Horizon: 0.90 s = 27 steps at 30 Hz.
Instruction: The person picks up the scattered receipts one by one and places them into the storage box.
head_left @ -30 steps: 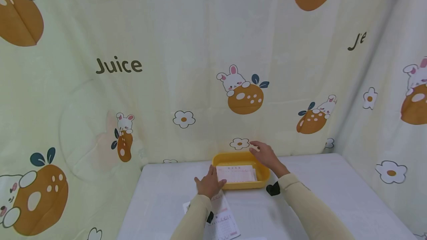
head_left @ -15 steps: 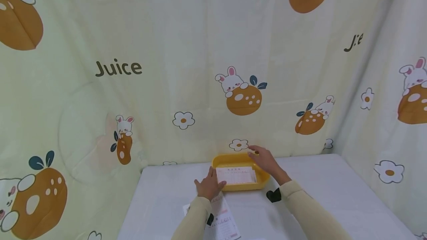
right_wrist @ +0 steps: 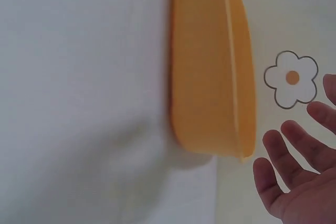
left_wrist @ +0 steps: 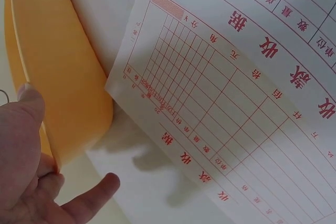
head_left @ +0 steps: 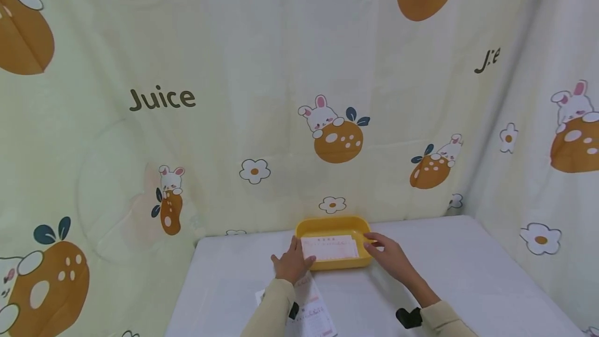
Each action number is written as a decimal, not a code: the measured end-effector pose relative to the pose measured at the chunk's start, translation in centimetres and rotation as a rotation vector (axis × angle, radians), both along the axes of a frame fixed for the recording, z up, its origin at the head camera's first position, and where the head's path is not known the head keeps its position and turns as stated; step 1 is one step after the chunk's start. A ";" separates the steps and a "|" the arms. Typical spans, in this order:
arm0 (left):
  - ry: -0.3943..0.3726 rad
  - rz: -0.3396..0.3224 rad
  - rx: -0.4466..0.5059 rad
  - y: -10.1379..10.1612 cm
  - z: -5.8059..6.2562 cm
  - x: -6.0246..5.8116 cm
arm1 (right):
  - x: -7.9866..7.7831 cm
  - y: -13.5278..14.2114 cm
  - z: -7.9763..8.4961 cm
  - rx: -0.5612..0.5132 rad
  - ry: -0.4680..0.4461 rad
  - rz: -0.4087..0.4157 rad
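Note:
A yellow tray stands near the back of the table with a stack of printed slips in it. My left hand grips the tray's left end, its thumb over the front rim; in the left wrist view one finger points away from the wall. My right hand is at the tray's right end, with nothing in it. In the right wrist view its fingers are spread and loosely bent beside the tray's corner. Red-printed receipt sheets lie in front of the tray, partly under my left forearm.
A white cloth covers the table. Curtains with rabbits and oranges hang right behind the table's back edge and along its sides. A black heart-shaped patch shows at my right cuff.
My right hand has come away from above the tray's back right corner, moving right and toward me beside its right end. My left hand stays on the tray. The head view has shifted slightly.

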<state>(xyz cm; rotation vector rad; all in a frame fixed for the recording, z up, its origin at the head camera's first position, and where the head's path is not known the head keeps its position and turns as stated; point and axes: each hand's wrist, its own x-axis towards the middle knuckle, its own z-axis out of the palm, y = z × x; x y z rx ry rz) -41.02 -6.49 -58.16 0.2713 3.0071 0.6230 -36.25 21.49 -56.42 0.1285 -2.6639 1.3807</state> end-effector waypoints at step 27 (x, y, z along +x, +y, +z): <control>-0.054 0.000 0.071 -0.4 0.2 -0.3 | 7.9 -2.5 -7.5 -0.005 -0.513 0.080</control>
